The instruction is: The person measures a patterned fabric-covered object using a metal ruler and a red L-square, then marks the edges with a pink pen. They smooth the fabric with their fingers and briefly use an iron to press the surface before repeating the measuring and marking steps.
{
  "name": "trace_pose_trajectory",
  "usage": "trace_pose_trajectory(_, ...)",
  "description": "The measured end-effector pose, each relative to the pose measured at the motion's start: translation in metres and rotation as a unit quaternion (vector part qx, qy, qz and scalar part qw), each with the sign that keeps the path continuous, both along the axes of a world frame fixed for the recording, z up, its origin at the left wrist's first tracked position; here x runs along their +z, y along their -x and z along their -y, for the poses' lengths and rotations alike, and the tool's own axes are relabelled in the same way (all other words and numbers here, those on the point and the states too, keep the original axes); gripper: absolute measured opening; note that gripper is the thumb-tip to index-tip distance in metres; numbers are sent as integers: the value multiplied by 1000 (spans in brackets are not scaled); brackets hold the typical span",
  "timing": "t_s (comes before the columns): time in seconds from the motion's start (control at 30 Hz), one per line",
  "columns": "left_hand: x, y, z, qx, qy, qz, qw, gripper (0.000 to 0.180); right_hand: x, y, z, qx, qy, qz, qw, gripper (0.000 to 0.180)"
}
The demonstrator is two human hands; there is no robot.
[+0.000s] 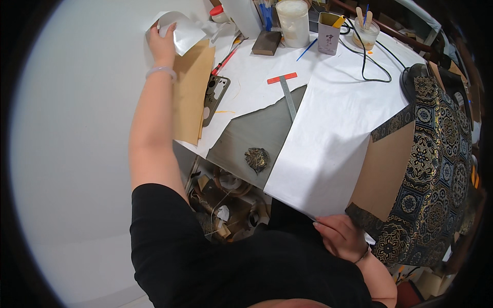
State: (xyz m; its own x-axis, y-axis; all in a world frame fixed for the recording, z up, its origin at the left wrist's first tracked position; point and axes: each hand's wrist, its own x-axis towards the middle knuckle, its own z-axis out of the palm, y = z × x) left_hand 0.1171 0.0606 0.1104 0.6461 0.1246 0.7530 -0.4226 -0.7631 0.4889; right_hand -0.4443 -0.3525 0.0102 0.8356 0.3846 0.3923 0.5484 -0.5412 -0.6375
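Note:
At the far left, my left hand point(162, 42) reaches to the table's far edge, its thumb and fingers closed on a curled, glossy white sheet point(187, 35). Under that forearm lie brown paper sheets point(192, 92), with a phone in a patterned case point(216, 100) beside them. My right hand point(343, 236) is low at the table's near edge, fingers bent around the edge of a large white paper point(328, 149). Close to it is a brown board point(386, 172) bordered by dark brocade fabric point(429, 169). A crumpled dark-gold scrap point(257, 160) sits on a grey mat point(241, 136).
A T-shaped ruler with a red head point(282, 78) lies across the mat. Along the back stand a white tub point(292, 23), a dark block point(266, 43), a tin point(328, 35) and a jar with wooden sticks point(365, 33). A black cable point(363, 72) loops at back right.

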Motion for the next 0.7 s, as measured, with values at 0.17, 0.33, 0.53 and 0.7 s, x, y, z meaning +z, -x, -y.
trace_pose_trajectory(0.17, 1, 54, -25, -75, -57, -189, 978, 83, 0, 1, 1, -12, -10, -6, 1000, 53)
trace_pose_trajectory(0.33, -27, 101, -50, 20, -393, -183, 901, 82, -1, -2, 0, 19, -8, 0, 1000, 51)
trace_pose_trajectory(0.53, -85, 151, -4, 97, -321, -197, 921, 70, 2, -2, 0, 28, -7, 0, 1000, 52)
trace_pose_trajectory(0.7, -109, 173, 16, 54, -243, -281, 927, 73, 6, 4, 3, 23, -1, -1, 1000, 54)
